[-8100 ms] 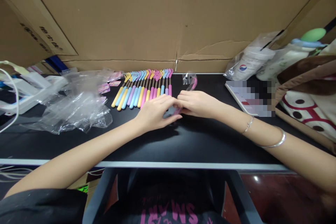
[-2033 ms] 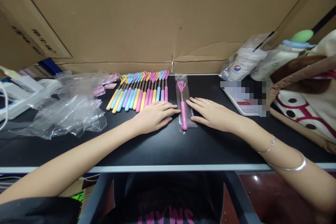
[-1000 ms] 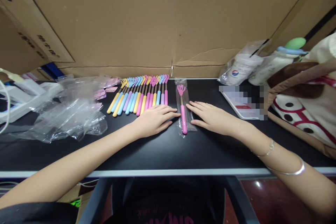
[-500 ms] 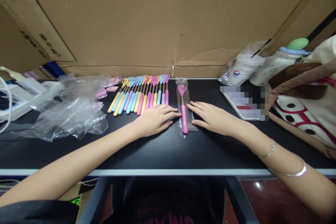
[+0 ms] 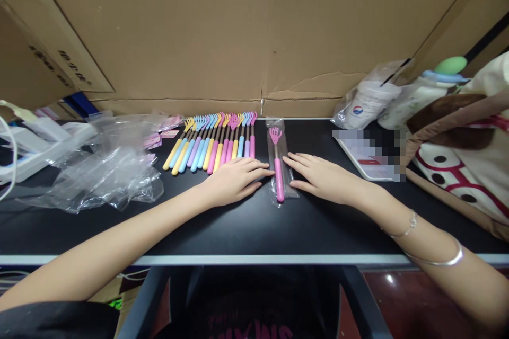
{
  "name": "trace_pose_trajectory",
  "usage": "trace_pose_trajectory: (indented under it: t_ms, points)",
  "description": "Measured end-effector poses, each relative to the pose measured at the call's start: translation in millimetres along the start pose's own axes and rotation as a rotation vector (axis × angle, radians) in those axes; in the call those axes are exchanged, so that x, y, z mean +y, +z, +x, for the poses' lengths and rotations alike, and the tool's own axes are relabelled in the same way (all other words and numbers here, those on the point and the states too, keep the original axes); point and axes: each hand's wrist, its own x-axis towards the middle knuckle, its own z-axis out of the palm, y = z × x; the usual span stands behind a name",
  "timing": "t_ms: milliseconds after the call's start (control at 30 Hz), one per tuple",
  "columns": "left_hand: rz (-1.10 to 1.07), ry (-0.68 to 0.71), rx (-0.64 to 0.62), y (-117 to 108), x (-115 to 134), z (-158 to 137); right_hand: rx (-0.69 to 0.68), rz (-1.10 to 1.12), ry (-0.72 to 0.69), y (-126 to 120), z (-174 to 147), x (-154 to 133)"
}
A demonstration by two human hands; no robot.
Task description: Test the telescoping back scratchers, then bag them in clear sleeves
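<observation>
A pink back scratcher (image 5: 279, 177) lies in a clear plastic sleeve (image 5: 287, 161) on the black table, its claw end pointing away from me. My left hand (image 5: 235, 181) rests flat on the left, fingers stretched out, a fingertip at the sleeve's edge. From the right, my right hand (image 5: 320, 177) lies with its fingers spread, the tips at the sleeve's right edge. Neither hand grips anything. Beyond my left hand, a row of back scratchers (image 5: 209, 151) in yellow, blue, purple and pink lies side by side; my hand covers some handle ends.
Clear plastic bags (image 5: 115, 169) are heaped on the left, with pink cards (image 5: 153, 140) behind them and a white tray (image 5: 51, 151) beyond. On the right are a phone (image 5: 363, 161), a bagged cup (image 5: 371, 103), a bottle (image 5: 433, 90) and a cloth bag (image 5: 477, 159). Cardboard (image 5: 191, 32) walls the back.
</observation>
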Motion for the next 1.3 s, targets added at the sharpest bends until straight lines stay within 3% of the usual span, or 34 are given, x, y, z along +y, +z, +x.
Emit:
trace_pose_trajectory:
  t_ms: [533, 767, 1067, 1300]
  points:
    - [-0.005, 0.004, -0.005, -0.2, -0.2, -0.1, -0.012, 0.011, 0.01, 1.0, -0.1, 0.7]
    - [-0.007, 0.005, -0.002, -0.3, -0.2, -0.1, 0.009, 0.041, -0.011, -9.3, 2.0, 3.7]
    - [0.025, -0.003, 0.008, 1.2, -0.1, -1.0, 0.261, 0.025, 0.123, -13.4, 11.5, -13.9]
    - [0.043, -0.017, -0.004, 2.9, -0.8, -1.2, 0.067, 0.194, 0.101, -7.8, 11.0, -31.5]
